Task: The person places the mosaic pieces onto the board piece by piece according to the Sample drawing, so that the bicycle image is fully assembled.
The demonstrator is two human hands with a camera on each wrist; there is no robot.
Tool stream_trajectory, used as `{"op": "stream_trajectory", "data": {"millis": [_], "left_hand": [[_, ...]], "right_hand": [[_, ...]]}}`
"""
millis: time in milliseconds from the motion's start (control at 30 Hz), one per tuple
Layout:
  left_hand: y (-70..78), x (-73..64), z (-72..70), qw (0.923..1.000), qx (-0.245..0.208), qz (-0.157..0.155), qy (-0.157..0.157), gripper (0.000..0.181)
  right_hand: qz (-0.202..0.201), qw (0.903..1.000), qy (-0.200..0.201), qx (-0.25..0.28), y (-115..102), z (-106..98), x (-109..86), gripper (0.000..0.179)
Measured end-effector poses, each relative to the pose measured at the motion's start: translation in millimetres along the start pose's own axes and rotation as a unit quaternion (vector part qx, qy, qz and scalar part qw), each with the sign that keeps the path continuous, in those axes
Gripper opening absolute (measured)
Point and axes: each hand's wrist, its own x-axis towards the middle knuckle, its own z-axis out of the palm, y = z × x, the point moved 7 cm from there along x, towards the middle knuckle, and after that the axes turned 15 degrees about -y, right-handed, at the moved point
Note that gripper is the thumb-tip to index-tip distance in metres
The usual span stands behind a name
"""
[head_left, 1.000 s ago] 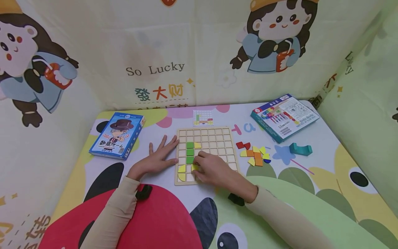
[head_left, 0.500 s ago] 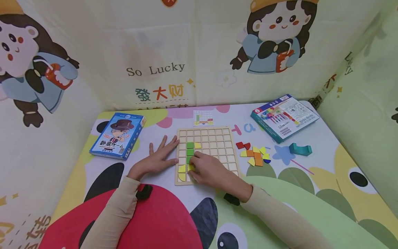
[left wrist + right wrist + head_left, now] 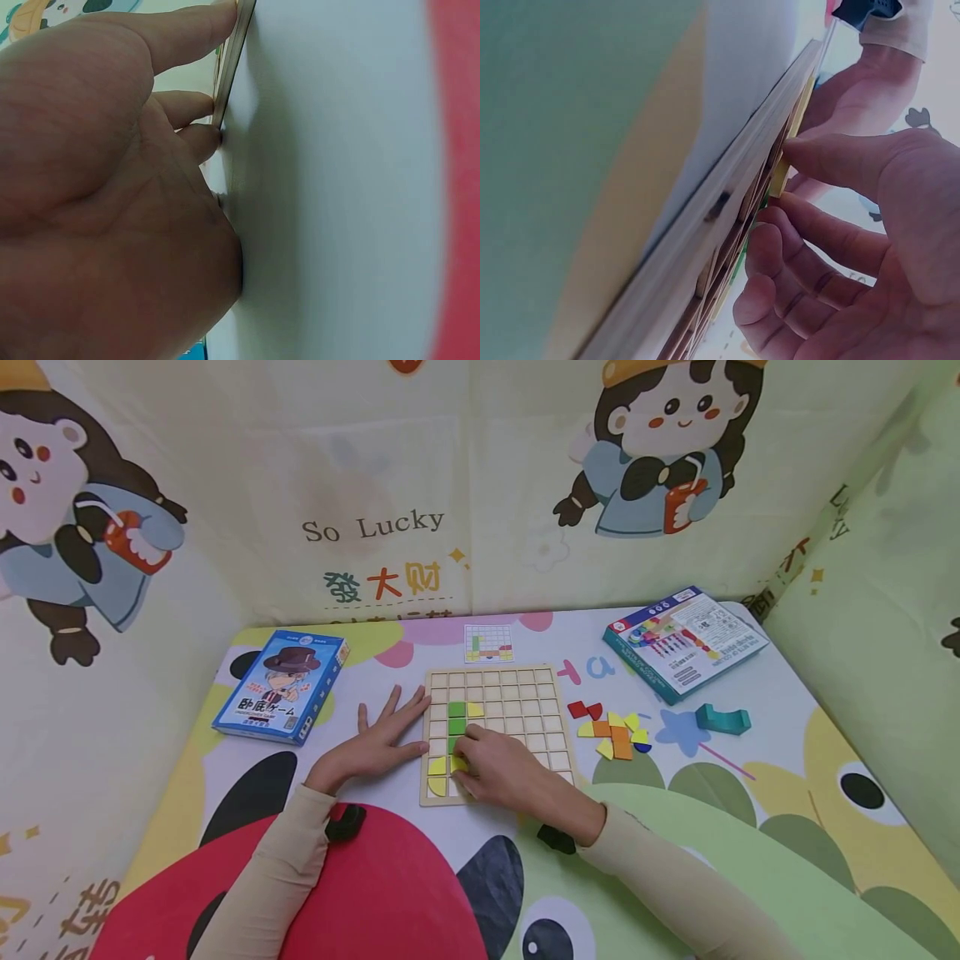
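Observation:
A wooden grid board (image 3: 517,702) lies on the table. My left hand (image 3: 378,743) rests beside it with fingers spread, the fingertips and thumb touching its left edge. Over the lower left of the grid, my right hand (image 3: 501,767) pinches a yellow piece (image 3: 780,177) between thumb and index finger, at the cell below the green squares (image 3: 457,727). That piece is partly hidden by the fingers in the head view. Other yellow pieces sit in the grid: a quarter-round (image 3: 475,710) beside the top green square, and two pieces (image 3: 437,766) in the left column.
Loose red, orange, yellow and blue pieces (image 3: 622,743) lie right of the board. A small pattern card (image 3: 488,644) is behind it. A blue game box (image 3: 281,687) stands left; another box (image 3: 686,643) and a teal block (image 3: 723,719) are at right.
My right hand has shifted slightly left with the yellow piece, to the column under the green squares, and then stays there. The left hand keeps its place at the board's edge.

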Motion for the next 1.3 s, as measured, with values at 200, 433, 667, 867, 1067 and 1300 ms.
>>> {"op": "stream_trajectory", "data": {"millis": [200, 433, 667, 867, 1067, 1300], "left_hand": [[-1.3, -1.0, -0.4, 1.0000, -0.002, -0.001, 0.000, 0.083], [-1.0, -0.3, -0.5, 1.0000, -0.004, 0.000, 0.001, 0.084], [-1.4, 0.0, 0.1, 1.0000, -0.002, 0.001, 0.003, 0.084], [-1.6, 0.6, 0.7, 1.0000, -0.001, 0.002, 0.003, 0.084], [-1.0, 0.4, 0.3, 1.0000, 0.001, -0.002, 0.002, 0.085], [-3.4, 1.5, 0.8, 1.0000, 0.002, 0.000, 0.004, 0.085]], "right_hand": [[-0.007, 1.0000, 0.004, -0.003, -2.3, 0.0, 1.7, 0.023], [-0.007, 0.9999, 0.007, 0.005, -2.1, -0.2, 0.9, 0.023], [-0.007, 0.9999, 0.004, 0.015, -1.8, -0.3, 0.7, 0.023], [-0.006, 0.9997, 0.002, 0.023, -1.3, -0.4, 1.0, 0.024], [-0.005, 0.9996, 0.000, 0.029, -0.8, 0.4, 0.7, 0.023], [-0.001, 0.9997, 0.001, 0.026, 3.4, -1.0, -7.0, 0.024]]}}
